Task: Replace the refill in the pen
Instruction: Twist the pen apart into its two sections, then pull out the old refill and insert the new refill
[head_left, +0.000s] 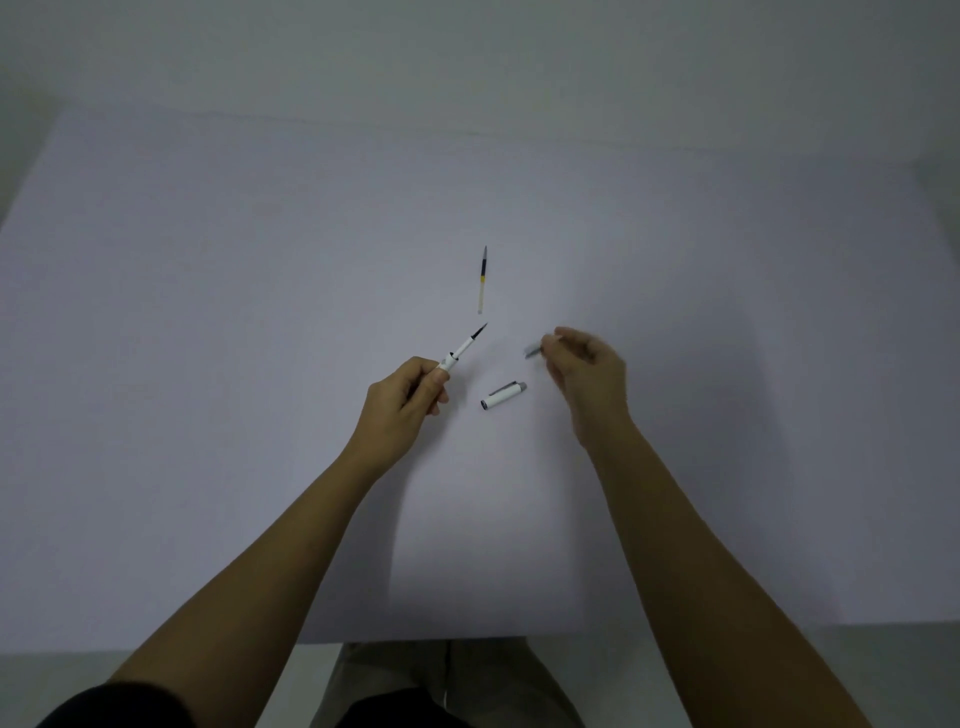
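My left hand (405, 402) grips a white pen barrel (451, 359), from which a refill (471, 341) with a dark tip sticks out, pointing up and to the right. My right hand (589, 374) pinches a small grey pen tip piece (533, 351), blurred, just right of the barrel. A white pen cap (503, 396) with a grey clip lies on the table between my hands. Farther from me lies a loose refill (482, 280) with a dark and yellow section, lengthwise, apart from both hands.
A pale lilac table (208, 312) fills the view, with its near edge just above my lap. A grey wall stands behind the table's far edge.
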